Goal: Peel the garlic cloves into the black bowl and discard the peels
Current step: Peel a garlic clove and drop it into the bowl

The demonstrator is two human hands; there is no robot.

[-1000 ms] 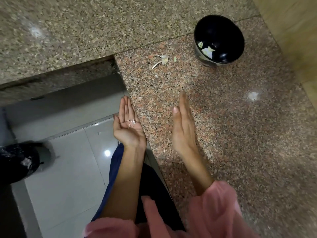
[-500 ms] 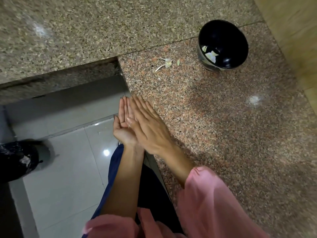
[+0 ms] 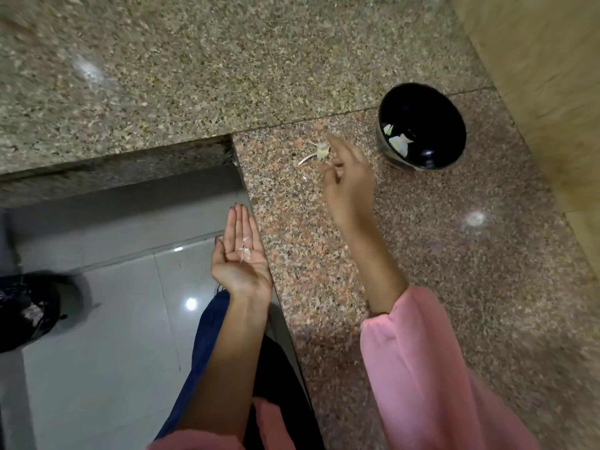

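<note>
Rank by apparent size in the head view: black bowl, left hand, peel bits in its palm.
1. black bowl
2. left hand: nearly as large, but nearer the camera, so unsure
3. peel bits: clearly smallest

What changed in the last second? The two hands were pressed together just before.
The right hand lifted off the left hand and moved forward across the speckled granite counter to the pale garlic scraps beside the round black bowl; whether it grips them yet is unclear. The left hand stayed flat, palm up, carrying thin peel flakes. Bowl and scraps lie as before.
</note>
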